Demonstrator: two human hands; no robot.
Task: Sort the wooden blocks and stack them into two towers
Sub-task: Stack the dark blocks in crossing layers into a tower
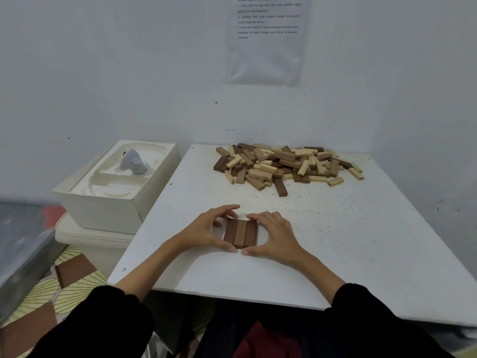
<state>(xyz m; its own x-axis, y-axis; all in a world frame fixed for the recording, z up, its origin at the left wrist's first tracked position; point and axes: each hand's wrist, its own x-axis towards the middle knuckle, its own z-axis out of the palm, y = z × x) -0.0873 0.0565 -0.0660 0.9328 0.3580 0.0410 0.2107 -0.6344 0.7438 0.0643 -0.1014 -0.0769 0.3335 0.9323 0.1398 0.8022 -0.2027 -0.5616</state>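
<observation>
Row of three brown blocks (240, 233): lies flat on the near middle of the white tabletop (335, 241), long sides touching, ends pointing toward and away from the person.
Left hand (205, 228): curved round the row's left side, fingers at the far end, thumb at the near corner.
Right hand (273, 235): mirrors it on the right side, thumb tip just beside the left thumb.
Pile of blocks (286, 164): light and dark wood mixed, loose at the far edge by the wall, well apart from the row.
Cardboard box (108, 202): left of the tabletop, a white device (133, 162) in its moulded tray.
Printed sheet (268, 40): on the wall above the pile.
</observation>
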